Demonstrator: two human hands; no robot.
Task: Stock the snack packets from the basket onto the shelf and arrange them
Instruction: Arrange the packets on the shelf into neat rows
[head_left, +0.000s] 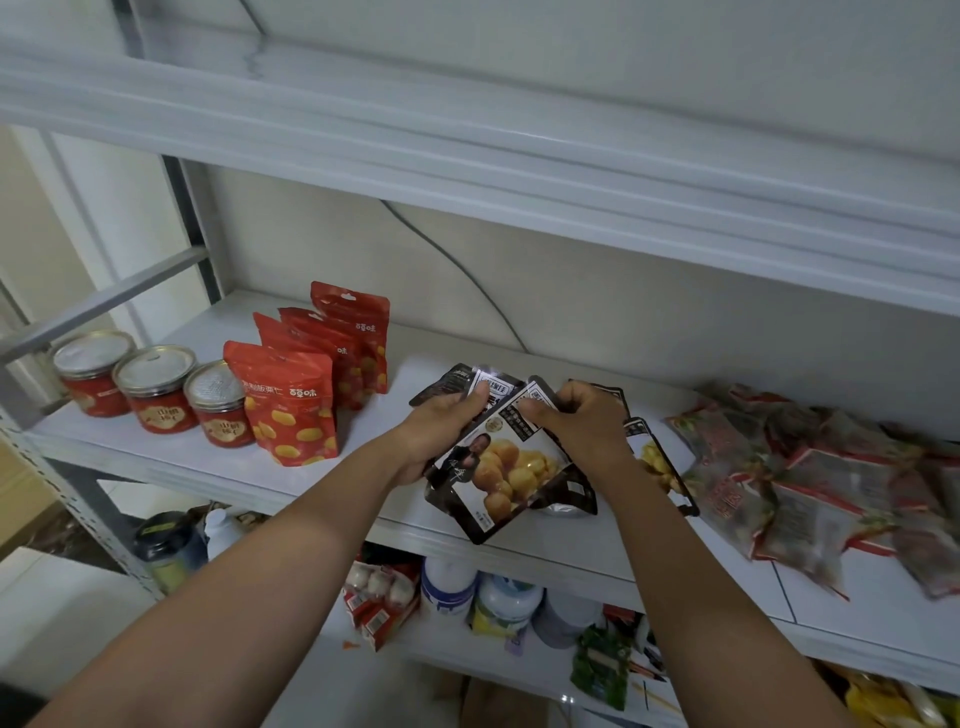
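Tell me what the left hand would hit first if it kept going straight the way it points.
The left hand grips the black packets, so those come first. Beyond them the shelf board looks bare up to the back wall, probably the next contact; depth is unclear.

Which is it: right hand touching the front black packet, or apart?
Touching. The head view shows the right hand with fingers curled over the top edge of the front black packet, pinching it.

Three jars, four red pouches, several black packets.
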